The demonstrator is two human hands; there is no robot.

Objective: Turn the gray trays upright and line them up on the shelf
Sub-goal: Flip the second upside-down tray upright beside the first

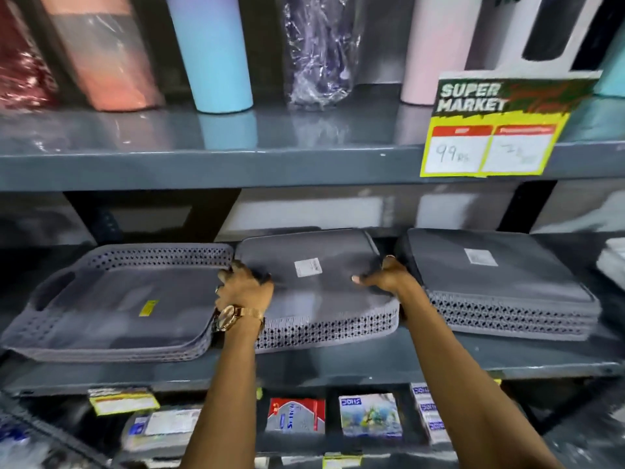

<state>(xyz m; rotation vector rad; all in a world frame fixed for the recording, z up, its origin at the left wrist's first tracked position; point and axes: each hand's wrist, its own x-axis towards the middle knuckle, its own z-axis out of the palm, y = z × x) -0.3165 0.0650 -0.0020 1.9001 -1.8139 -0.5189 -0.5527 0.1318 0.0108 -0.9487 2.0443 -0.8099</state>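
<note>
Gripping the upside-down middle tray stack [318, 286] by its two side edges, left hand [244, 287] and right hand [382, 277] clamp it between the upright stack [111, 302] and the other inverted stack [500, 282], its long axis running back into the shelf [439, 353].

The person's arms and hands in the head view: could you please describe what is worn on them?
Both forearms are bare, with no sleeves in view. The left hand has a gold-coloured wristwatch with a round face and a mesh band at the wrist. The right hand shows no watch or bracelet; rings cannot be made out.
</note>
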